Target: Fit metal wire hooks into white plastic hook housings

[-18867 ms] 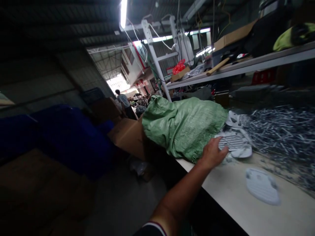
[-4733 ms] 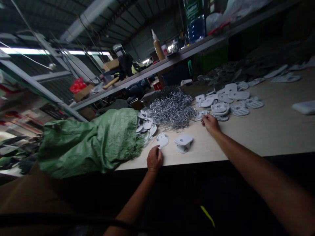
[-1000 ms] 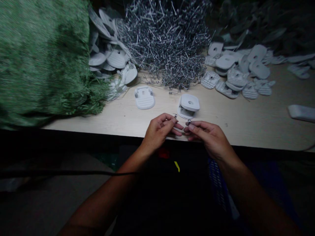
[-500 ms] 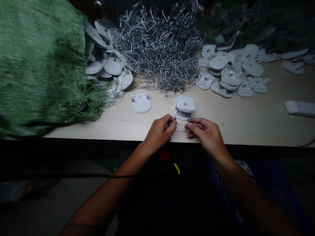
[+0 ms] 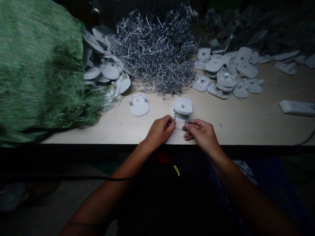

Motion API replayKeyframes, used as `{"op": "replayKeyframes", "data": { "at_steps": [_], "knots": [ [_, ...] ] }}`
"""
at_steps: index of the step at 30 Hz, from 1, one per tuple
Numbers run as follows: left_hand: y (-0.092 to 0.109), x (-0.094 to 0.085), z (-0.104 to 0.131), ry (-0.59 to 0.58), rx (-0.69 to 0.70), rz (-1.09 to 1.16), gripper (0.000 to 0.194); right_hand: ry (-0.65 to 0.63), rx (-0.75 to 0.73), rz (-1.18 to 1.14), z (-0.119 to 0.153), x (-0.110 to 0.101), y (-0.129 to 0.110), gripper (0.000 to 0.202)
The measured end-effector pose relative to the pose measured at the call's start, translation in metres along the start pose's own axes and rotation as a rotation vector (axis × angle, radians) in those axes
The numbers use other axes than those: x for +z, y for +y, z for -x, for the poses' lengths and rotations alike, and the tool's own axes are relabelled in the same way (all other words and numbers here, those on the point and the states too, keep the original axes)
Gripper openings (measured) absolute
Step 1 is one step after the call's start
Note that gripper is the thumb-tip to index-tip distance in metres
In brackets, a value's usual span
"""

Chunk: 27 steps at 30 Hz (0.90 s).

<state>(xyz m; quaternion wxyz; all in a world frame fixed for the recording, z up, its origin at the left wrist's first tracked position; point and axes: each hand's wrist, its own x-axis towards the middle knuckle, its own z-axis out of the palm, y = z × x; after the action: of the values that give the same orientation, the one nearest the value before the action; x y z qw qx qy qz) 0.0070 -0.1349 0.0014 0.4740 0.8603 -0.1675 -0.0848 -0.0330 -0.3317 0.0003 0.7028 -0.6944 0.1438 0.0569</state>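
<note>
Between my two hands a thin metal wire spring (image 5: 179, 129) is stretched just above the front of the table. My left hand (image 5: 161, 131) is closed, its fingertips pinching one end of the spring. With thumb and index finger, my right hand (image 5: 199, 131) grips the other end, where a small coil shows. Right behind my fingertips stands a white plastic clip (image 5: 183, 105), two rounded plates one above the other; whether the spring touches it I cannot tell. Off to the left, a single white plate (image 5: 139, 109) lies ribbed side up with metal wire across its far end.
A big heap of metal springs (image 5: 157, 52) covers the back middle. White plastic plates (image 5: 222, 75) are piled at the right, and more white plates (image 5: 110, 70) beside a green woven sack (image 5: 41, 68) at the left. A white bar-shaped object (image 5: 299, 107) lies far right.
The view has shifted slightly, so the things on the table sit a little further left. Both hands keep nearly the same pose and hold on the spring.
</note>
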Motion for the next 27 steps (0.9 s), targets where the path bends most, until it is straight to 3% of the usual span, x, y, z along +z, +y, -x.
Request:
{"op": "replayKeyframes", "data": {
  "at_steps": [9, 13, 18, 22, 27],
  "knots": [
    [-0.006, -0.012, -0.011, -0.004, 0.012, 0.020, 0.019, 0.036, 0.038, -0.050, -0.004, 0.002, -0.007, 0.043],
    [-0.007, -0.020, -0.021, 0.002, 0.019, 0.058, 0.045, 0.081, 0.042, -0.120, -0.006, 0.005, -0.008, 0.048],
    [-0.010, -0.027, -0.042, -0.102, 0.072, 0.103, 0.056, 0.120, 0.021, -0.207, -0.013, 0.013, -0.004, 0.049],
    [-0.015, -0.029, -0.057, -0.216, 0.071, 0.265, 0.056, 0.142, 0.010, -0.259, -0.017, 0.016, -0.002, 0.045],
    [-0.016, -0.029, -0.061, -0.276, 0.045, 0.365, 0.057, 0.113, 0.046, -0.278, -0.015, 0.010, -0.004, 0.040]
  ]
}}
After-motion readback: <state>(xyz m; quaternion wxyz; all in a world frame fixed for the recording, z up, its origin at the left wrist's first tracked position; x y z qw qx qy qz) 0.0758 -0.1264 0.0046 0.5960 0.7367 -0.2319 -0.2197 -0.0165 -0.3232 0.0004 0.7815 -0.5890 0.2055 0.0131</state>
